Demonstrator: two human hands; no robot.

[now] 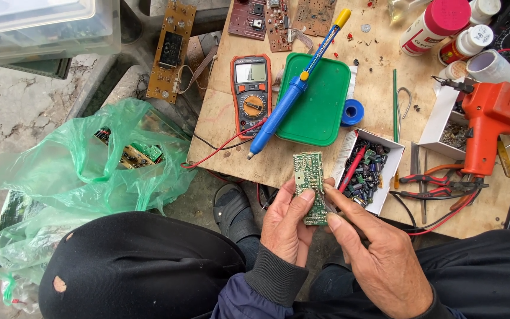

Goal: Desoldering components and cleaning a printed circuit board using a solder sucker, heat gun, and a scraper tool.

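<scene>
Both hands are on a small green circuit board (309, 184), held up just off the near edge of the wooden bench (379, 88). The left hand (290, 227) pinches it from the left, thumb pressed on its face, and the right hand (376, 254) pinches the right edge with thumb and forefinger, so it's gripped on both sides and tilted toward the camera. Looks to me like the inspection stage, turning the board over to see what's on it. Any next move calls for one hand to keep it steady while the other comes free. The blue desoldering pump (293, 94) lies just beyond it, across the green tray (320, 112), with the orange multimeter (251, 91) to the left. A white box of loose capacitors (368, 168) sits right beside the board, and the orange soldering gun (491, 121) is further right.
</scene>
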